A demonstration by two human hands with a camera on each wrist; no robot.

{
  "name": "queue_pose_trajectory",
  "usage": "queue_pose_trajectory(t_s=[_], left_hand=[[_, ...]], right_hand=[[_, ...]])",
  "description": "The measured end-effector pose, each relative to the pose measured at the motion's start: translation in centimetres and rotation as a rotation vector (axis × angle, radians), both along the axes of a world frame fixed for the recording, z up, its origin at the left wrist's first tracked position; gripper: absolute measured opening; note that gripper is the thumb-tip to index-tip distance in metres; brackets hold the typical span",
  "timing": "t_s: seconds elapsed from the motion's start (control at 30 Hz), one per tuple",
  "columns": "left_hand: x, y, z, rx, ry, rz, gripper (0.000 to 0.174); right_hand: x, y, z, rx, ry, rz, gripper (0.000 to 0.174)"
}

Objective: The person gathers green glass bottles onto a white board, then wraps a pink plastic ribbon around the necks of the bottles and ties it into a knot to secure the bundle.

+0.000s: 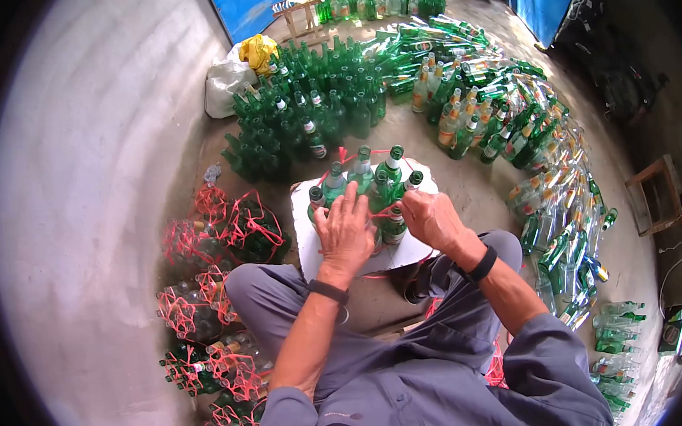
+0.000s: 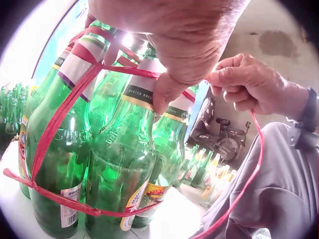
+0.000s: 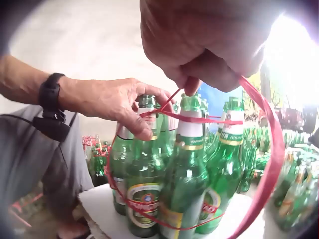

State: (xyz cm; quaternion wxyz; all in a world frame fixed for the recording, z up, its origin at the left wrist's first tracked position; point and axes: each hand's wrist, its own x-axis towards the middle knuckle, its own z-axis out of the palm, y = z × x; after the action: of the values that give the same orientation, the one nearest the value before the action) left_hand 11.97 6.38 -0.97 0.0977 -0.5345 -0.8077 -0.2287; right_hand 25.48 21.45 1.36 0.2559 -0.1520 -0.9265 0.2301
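A cluster of several green glass bottles stands upright on a white board before the person's knees. Red plastic twine circles the bottles low down, and another strand runs across their necks. My left hand grips a bottle neck in the cluster, its thumb against the neck label in the left wrist view. On the right side of the cluster, my right hand pinches the red twine with curled fingers. One strand stretches tight from it to the necks; a loose tail hangs below.
Many green bottles stand beyond the board. A long heap of lying bottles curves along the right. Bundles tied with red twine sit by the left leg. Farther off are a white sack and a wooden frame.
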Motion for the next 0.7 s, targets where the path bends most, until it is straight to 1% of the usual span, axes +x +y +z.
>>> queue_pose_trajectory(t_s=[0.07,0.13,0.2,0.23,0.3,0.33,0.4,0.43,0.5,0.53,0.57,0.6,0.63,0.7], left_hand=[[0.1,0.0,0.1,-0.006,-0.004,-0.001,0.056],[0.0,0.0,0.1,-0.034,0.028,0.014,0.063],[0.0,0.0,0.1,-0.035,0.021,0.009,0.062],[0.0,0.0,0.1,-0.035,0.015,0.010,0.062],[0.0,0.0,0.3,-0.041,0.013,0.007,0.062],[0.0,0.0,0.3,-0.043,0.011,0.005,0.062],[0.0,0.0,0.1,-0.044,0.013,0.000,0.062],[0.0,0.0,0.1,-0.039,0.018,0.000,0.063],[-0.1,0.0,0.0,-0.047,0.025,-0.010,0.063],[0.0,0.0,0.1,-0.059,0.024,-0.005,0.064],[0.0,0.0,0.2,-0.070,0.025,0.000,0.064],[0.0,0.0,0.3,-0.077,-0.016,0.000,0.060],[-0.1,-0.1,0.6,-0.080,-0.009,-0.009,0.060],[-0.1,0.1,1.6,-0.042,0.102,-0.052,0.053]], right_hand=[[-0.8,1.1,0.2,0.126,-0.023,-0.002,0.024],[-1.5,2.1,-0.9,0.128,-0.002,-0.037,0.024],[-1.5,2.3,-1.8,0.126,0.007,-0.106,0.024],[-1.3,2.2,-2.1,0.125,0.007,-0.108,0.024],[-0.6,2.0,-2.8,-0.013,-0.075,-0.231,0.026],[-0.2,1.9,-3.0,-0.018,-0.078,-0.234,0.026],[0.7,2.0,-3.0,-0.068,-0.174,-0.297,0.026],[1.0,2.3,-3.6,-0.070,-0.173,-0.302,0.026],[1.3,2.8,-5.3,-0.276,-0.154,-0.275,0.027],[1.3,2.8,-6.0,-0.280,-0.150,-0.283,0.027],[1.2,2.8,-6.7,-0.342,-0.129,-0.291,0.026],[1.1,2.8,-7.2,-0.404,-0.107,-0.299,0.025],[1.0,3.0,-7.5,-0.409,-0.098,-0.307,0.025],[0.7,3.6,-7.5,-0.726,-0.123,-0.298,0.026]])
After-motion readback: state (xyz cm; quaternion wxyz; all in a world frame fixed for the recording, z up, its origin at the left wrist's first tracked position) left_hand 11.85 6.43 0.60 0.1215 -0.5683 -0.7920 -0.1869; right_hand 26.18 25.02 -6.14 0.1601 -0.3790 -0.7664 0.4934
